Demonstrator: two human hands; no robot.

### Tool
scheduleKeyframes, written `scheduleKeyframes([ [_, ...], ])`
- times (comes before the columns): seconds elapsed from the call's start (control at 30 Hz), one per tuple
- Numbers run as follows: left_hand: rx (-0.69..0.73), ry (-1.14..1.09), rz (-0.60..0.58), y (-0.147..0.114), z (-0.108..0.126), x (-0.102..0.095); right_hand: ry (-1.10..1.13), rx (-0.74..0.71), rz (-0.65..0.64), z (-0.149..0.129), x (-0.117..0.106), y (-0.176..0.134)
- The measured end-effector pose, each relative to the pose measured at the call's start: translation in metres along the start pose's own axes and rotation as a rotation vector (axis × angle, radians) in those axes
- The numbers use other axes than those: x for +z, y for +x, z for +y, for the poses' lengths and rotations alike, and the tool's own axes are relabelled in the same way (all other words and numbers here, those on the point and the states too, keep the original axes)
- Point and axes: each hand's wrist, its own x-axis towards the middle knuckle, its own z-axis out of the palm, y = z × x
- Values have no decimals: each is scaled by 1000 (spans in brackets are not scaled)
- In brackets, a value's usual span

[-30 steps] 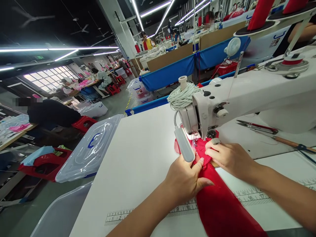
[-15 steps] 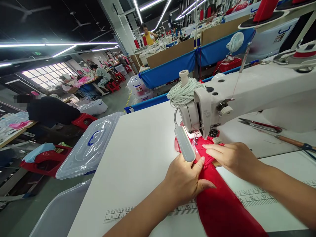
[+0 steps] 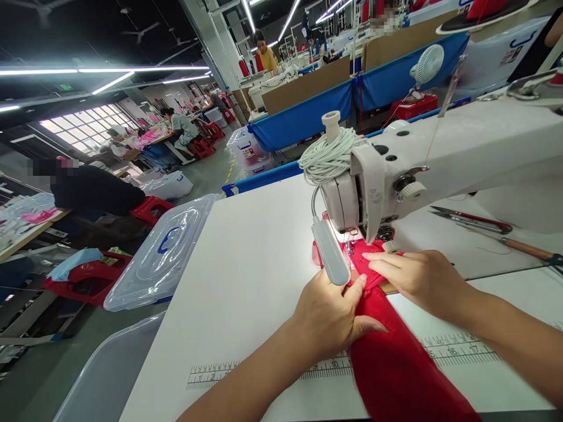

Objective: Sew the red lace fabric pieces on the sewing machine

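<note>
A strip of red fabric [image 3: 396, 351] runs from the table's near edge up beneath the presser foot [image 3: 349, 247] of a white sewing machine [image 3: 422, 152]. Its upper part is bunched, with a lacy-looking edge. My left hand [image 3: 328, 310] presses on the fabric left of the strip, thumb and forefinger spread apart; a small grey lamp [image 3: 331, 252] hides some other fingers. On the right side of the foot, my right hand [image 3: 420, 284] has its fingers together on the bunched fabric, the thumb hidden below. Light from the lamp falls around the needle.
Tweezers or snips [image 3: 475, 220] and a wooden-handled tool [image 3: 528, 249] lie right of the machine head. Pale cord [image 3: 329, 155] is coiled on top of it. A ruler scale [image 3: 211, 375] marks the white table [image 3: 246, 252]. Lidded plastic bins [image 3: 162, 252] stand left; co-workers sit beyond.
The view has shifted slightly, so the machine appears a little further right. Both hands keep nearly the same place on the red fabric.
</note>
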Motion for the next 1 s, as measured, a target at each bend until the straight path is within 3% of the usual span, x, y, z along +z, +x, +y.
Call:
scheduleKeyframes([
  [0.5,-12,5,23,2,0,-3,-78,-21,24,-2,1,-1],
  [0.8,7,4,52,0,0,-1,-320,-111,143,-9,-8,10],
  [1.0,23,17,26,-2,-3,2,-125,-181,141,-5,-5,8],
])
